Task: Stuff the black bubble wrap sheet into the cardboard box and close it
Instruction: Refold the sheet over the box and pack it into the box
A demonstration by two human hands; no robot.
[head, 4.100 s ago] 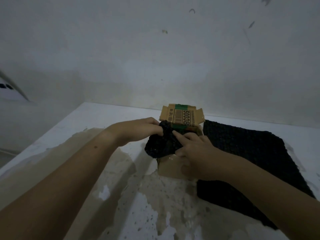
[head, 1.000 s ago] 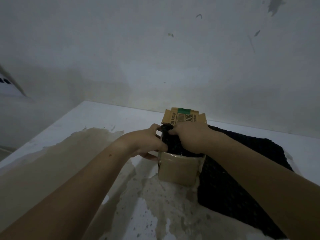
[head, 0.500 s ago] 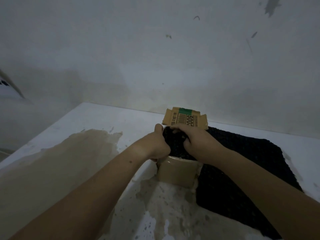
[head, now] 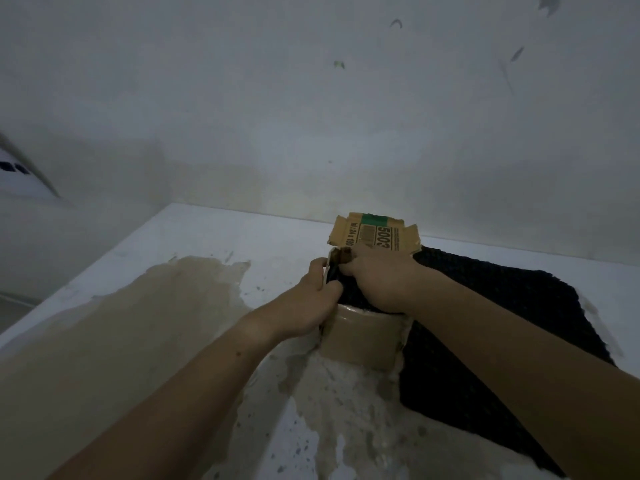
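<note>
- Fingers of the right hand (head: pixel 378 279): bent at the knuckles and held close together, their tips (head: pixel 347 269) dug down into the black bubble wrap sheet (head: pixel 350 296) at the far left corner of the box mouth. The palm lies over the wad.
- Left hand (head: pixel 311 301): the thumb (head: pixel 318 266) is raised and lies against the left rim of the box. The other fingers are curled out of sight under the back of the hand, against the box's left wall. How tightly they clasp it cannot be told.
- Black bubble wrap sheet: bunched inside the open top of the box, between the two hands. A dark strip of it shows above the near wall.
- Cardboard box (head: pixel 360 336), one: it stands upright on the table, near wall facing the camera and top open.
- Lid flap (head: pixel 375 233), one: it stands up behind the right hand, with printed digits, a barcode and a green band.
- Flat black sheet (head: pixel 512 320), one: spread on the table to the right of the box and passing under the right forearm. Whether it joins the wad in the box cannot be told.
- Table (head: pixel 207 237): white, with a large worn brown patch (head: pixel 138 323) under the left forearm.
- Count: two hands, one box, one raised flap; black material in two places.
</note>
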